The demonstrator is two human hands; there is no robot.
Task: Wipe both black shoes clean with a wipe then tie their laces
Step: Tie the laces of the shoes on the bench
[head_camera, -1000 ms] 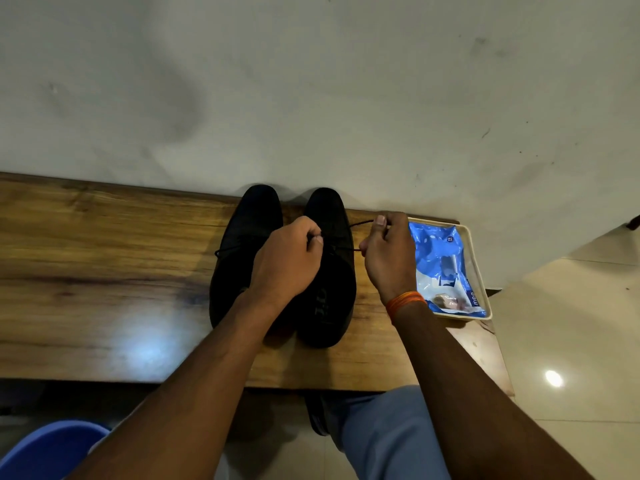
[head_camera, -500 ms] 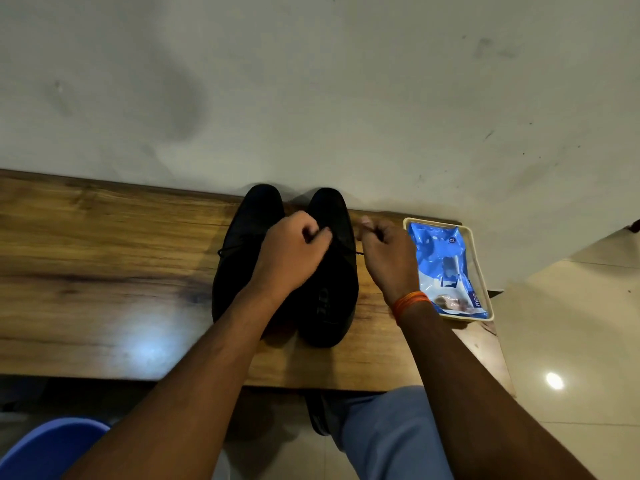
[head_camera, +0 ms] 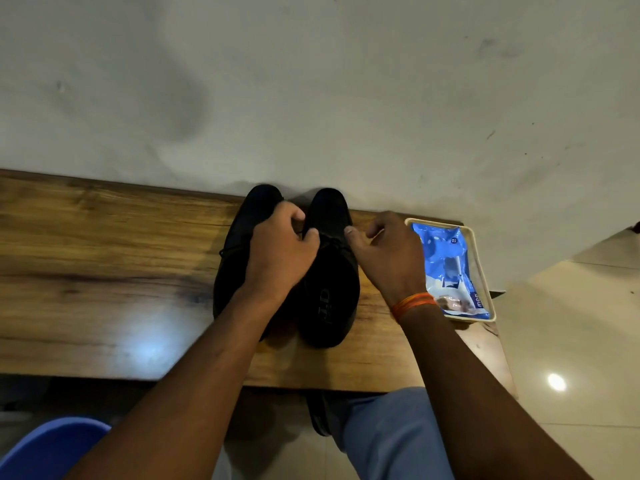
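Observation:
Two black shoes stand side by side on the wooden table, toes toward the wall: the left shoe [head_camera: 235,244] and the right shoe [head_camera: 330,292]. My left hand [head_camera: 280,251] hovers over the gap between them, fingers curled, pinching the right shoe's lace near its eyelets. My right hand [head_camera: 388,254] is at the right shoe's outer side, thumb and fingers curled at the other lace end [head_camera: 341,245]; the lace itself is barely visible there. A loose lace end of the left shoe [head_camera: 225,251] sticks out to its left.
A pale tray [head_camera: 479,258] holding a blue wipes pack [head_camera: 446,268] sits at the table's right end, close to my right wrist. The wall runs along the table's far edge. A blue chair [head_camera: 45,445] and my trouser leg [head_camera: 388,434] are below the near edge.
My right hand, which held the lace stretched out to the right, has moved in toward the right shoe. My left hand has shifted slightly forward over the shoes.

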